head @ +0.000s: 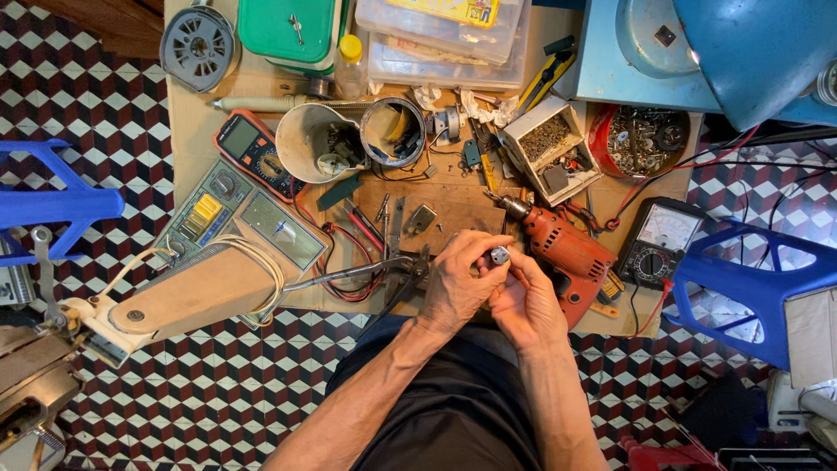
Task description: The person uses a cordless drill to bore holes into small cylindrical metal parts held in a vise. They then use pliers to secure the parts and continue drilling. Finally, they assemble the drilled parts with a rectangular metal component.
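My left hand (458, 281) and my right hand (526, 301) meet over the front edge of a low wooden work board (453, 205). Between their fingertips they pinch a small silver cylindrical metal part (499, 255). Both hands close around it, the left from the left side, the right from below. An orange electric drill (562, 253) lies just right of my hands, its chuck pointing up-left. Pliers (405, 270) and a metal rod lie just left of my left hand.
On the board are an orange multimeter (255, 153), a grey meter box (234, 218), two open cups (349, 139), a small box of screws (549, 144), a red tin of hardware (641, 139) and an analogue meter (658, 240). Blue plastic stools (750, 288) stand at both sides on the checkered floor.
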